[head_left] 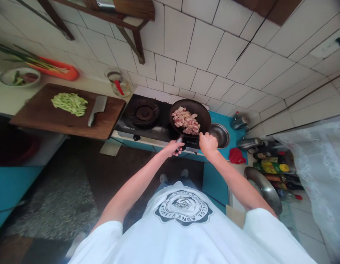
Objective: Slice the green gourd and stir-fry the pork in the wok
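**Pan of meat held at the stove front**

Left hand [174, 147]: fingers wrapped tight around the dark handle of the pan [204, 113]. Pan sits on the right burner of the gas stove [142, 117], loaded with raw meat pieces [186, 121]. Right hand [207, 143]: curled at the pan's near rim; whether it grips anything cannot be told. Steel bowl [220, 135] just right of the pan. On the surface to the left, a cutting board [48, 117] carries sliced green vegetables [70, 103] and a cleaver [97, 109].

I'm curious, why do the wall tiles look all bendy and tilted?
Head view: the wide lens bends the white wall tiles, worst at the edges; the round black pan of pink meat pieces stays sharp mid-frame; the lace curtain at right blurs.
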Available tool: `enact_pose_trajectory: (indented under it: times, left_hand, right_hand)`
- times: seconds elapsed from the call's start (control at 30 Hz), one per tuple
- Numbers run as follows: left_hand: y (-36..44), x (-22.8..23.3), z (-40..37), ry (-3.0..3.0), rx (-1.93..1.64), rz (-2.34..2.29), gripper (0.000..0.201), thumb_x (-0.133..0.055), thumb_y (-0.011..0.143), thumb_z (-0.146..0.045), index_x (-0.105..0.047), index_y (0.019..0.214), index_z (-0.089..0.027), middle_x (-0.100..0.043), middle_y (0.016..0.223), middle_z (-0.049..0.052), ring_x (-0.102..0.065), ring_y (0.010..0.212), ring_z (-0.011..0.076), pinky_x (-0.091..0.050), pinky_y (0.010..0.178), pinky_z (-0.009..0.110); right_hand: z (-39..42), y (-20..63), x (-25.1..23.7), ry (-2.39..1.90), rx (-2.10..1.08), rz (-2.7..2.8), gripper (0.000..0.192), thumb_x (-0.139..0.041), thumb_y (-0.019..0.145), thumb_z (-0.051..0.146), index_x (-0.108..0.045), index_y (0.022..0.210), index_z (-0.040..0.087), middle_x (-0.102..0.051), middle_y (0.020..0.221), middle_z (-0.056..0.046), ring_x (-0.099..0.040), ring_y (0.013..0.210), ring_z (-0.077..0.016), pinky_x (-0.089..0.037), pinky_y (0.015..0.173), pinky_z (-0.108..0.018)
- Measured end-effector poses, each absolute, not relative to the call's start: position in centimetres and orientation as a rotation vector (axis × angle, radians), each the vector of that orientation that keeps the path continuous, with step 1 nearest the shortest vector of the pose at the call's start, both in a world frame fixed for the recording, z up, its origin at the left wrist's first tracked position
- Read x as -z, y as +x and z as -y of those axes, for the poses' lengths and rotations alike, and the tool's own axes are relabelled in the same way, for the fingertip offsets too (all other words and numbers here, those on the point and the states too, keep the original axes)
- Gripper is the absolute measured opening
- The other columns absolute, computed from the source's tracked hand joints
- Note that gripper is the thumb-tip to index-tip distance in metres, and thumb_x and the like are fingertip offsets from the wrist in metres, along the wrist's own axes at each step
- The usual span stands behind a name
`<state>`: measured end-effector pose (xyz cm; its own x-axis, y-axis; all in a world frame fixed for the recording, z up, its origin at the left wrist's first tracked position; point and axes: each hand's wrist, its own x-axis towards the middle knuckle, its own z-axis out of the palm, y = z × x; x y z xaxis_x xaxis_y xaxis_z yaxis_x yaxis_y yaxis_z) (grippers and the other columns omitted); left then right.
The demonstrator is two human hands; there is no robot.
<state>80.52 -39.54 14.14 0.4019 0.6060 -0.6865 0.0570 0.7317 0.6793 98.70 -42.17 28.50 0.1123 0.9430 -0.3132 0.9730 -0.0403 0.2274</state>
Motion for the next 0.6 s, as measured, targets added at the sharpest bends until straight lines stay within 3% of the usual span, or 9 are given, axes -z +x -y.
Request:
enact_pose_trajectory:
  times: [0.13, 0.3, 0.4, 0.6]
  left_hand:
    - [80.8, -14.2, 39.9, 0.682, -0.417, -1.141, 0.033, -0.082, 0.09, -0.037, -0.054, 0.09, -0.019, -0.062, 0.067, -0.002, -0.056, 0.048, 0.0101, -0.037, 0.042, 0.02]
    - [80.7, -14.1, 40.5, 0.614, -0.492, -1.102, 0.033, -0.081, 0.091, -0.04, -0.057, 0.095, -0.019, -0.063, 0.07, -0.002, -0.055, 0.048, 0.0092, -0.038, 0.041, 0.02]
    - [80.8, -13.9, 40.9, 0.577, -0.529, -1.098, 0.036, -0.083, 0.09, -0.044, -0.058, 0.097, -0.019, -0.064, 0.071, -0.002, -0.054, 0.047, 0.0085, -0.038, 0.042, 0.02]
    - [80.9, -13.7, 41.0, 0.56, -0.541, -1.117, 0.031, -0.08, 0.093, -0.04, -0.058, 0.099, -0.018, -0.062, 0.068, -0.002, -0.053, 0.046, 0.0085, -0.037, 0.041, 0.02]
  right_hand:
    - [40.1, 98.6, -26.9, 2.136, 0.099, -1.808, 0.05, -0.036, 0.108, 0.02, -0.06, 0.152, 0.016, -0.065, 0.136, -0.029, -0.069, 0.119, -0.037, -0.056, 0.09, -0.043]
    - [41.0, 102.0, -31.3, 2.178, 0.004, -1.834, 0.045, -0.041, 0.109, 0.034, -0.07, 0.143, 0.03, -0.075, 0.126, -0.018, -0.073, 0.11, -0.0322, -0.056, 0.089, -0.04]
    - [39.2, 102.5, -33.0, 2.228, -0.128, -1.902, 0.048, -0.038, 0.11, 0.035, -0.068, 0.148, 0.032, -0.075, 0.129, -0.016, -0.072, 0.112, -0.0325, -0.055, 0.09, -0.041]
    - [34.9, 98.6, -28.4, 2.116, 0.165, -2.002, 0.053, -0.038, 0.112, 0.035, -0.052, 0.162, 0.029, -0.068, 0.141, -0.018, -0.07, 0.114, -0.0311, -0.052, 0.089, -0.036]
